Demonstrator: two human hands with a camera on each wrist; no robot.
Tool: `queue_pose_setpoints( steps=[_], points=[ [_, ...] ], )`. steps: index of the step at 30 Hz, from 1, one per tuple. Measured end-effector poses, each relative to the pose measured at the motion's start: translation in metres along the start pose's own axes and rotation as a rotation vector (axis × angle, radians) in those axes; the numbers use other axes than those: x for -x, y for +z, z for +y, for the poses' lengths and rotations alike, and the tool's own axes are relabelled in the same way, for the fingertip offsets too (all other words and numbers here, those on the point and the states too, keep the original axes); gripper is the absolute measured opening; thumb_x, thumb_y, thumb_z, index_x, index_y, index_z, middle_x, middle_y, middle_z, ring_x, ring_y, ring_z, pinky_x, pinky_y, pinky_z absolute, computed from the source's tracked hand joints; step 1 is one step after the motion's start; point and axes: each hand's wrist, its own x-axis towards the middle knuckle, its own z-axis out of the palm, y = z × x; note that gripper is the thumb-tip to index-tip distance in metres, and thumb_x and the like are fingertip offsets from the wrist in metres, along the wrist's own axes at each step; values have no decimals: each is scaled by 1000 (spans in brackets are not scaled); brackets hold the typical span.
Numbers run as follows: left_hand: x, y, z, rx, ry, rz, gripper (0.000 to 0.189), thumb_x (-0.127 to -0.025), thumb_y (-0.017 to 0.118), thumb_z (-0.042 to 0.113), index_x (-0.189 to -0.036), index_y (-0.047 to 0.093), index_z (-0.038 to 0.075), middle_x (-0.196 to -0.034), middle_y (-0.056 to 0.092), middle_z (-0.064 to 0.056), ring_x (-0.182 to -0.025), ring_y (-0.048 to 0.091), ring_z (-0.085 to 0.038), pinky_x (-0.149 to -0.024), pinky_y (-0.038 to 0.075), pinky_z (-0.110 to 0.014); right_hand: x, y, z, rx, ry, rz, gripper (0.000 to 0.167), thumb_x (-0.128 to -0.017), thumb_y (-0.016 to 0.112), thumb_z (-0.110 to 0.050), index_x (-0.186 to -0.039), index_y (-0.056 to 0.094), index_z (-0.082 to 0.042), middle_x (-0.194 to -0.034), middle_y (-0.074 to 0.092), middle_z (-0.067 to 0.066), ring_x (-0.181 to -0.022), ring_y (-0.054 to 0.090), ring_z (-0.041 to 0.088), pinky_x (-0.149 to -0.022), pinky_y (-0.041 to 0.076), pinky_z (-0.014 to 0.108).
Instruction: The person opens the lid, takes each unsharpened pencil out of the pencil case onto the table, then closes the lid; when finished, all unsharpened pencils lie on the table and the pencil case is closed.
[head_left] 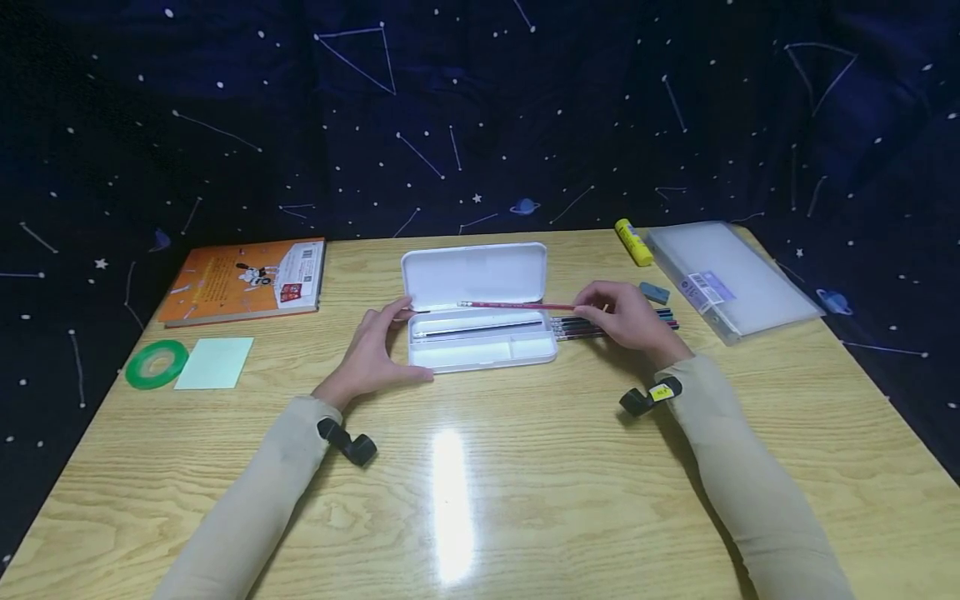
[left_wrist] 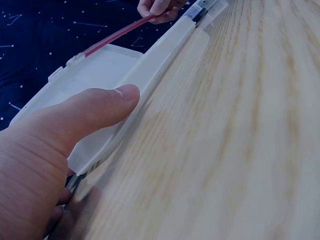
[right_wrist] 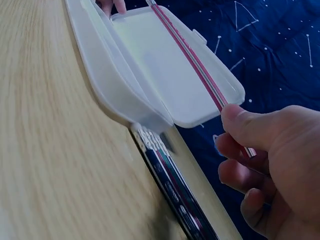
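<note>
A white pencil case [head_left: 483, 364] lies with its lid [head_left: 475, 279] raised at the back. My left hand [head_left: 369, 354] grips the case's left end, thumb on the front wall [left_wrist: 129, 93] and fingers round toward the hinge side. Between thumb and fingers, my right hand [head_left: 618, 315] pinches a red pencil [head_left: 517, 306] near one end. The pencil hangs level above the hinge, its eraser end pointing left. A slim dark-and-silver pencil [head_left: 480, 330] lies in the case's long rear compartment. Several dark pencils [right_wrist: 172, 185] lie bundled against the case's right end, partly under my right hand.
Left on the wooden table [head_left: 525, 483] are an orange book [head_left: 217, 287], green tape roll [head_left: 157, 364] and pale green sticky notes [head_left: 214, 363]. Toward the right are a blue-grey eraser [head_left: 655, 292], yellow glue stick [head_left: 633, 242] and translucent folder case [head_left: 742, 275]. Starry cloth [head_left: 480, 125] hangs behind.
</note>
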Motion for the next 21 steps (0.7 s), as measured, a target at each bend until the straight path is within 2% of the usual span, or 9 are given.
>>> queue_pose_setpoints(
  steps=[5, 12, 16, 21],
  points=[
    [0, -1, 1, 6, 2, 2, 115, -54, 93, 40, -149, 33, 15, -135, 56, 0, -108, 41, -20, -92, 34, -36, 11, -7, 7, -2, 20, 31, 9, -92, 66, -15, -95, 69, -8, -83, 64, 5, -68, 49, 12, -59, 40, 23],
    [1, 1, -1, 6, -1, -2, 116, -53, 94, 40, -148, 34, 14, -135, 57, 1, -107, 41, -20, -91, 33, -35, 30, -17, 19, -3, 51, 47, 8, -91, 67, -12, -95, 69, -5, -87, 65, 9, -71, 51, 7, -63, 41, 19],
    [0, 1, -1, -1, -1, 1, 115, -53, 94, 40, -148, 33, 15, -135, 56, 1, -107, 41, -20, -92, 34, -35, 36, -21, 21, 5, 32, 89, 7, -88, 69, -8, -94, 69, -5, -85, 65, 8, -69, 50, 6, -62, 41, 18],
    [0, 1, 0, -4, 4, 3, 115, -54, 94, 40, -148, 33, 15, -135, 57, 1, -108, 42, -20, -93, 33, -36, 47, -28, -1, 5, 15, 98, 6, -86, 67, 3, -92, 67, 5, -80, 63, 13, -62, 47, 5, -56, 40, 20]
  ],
)
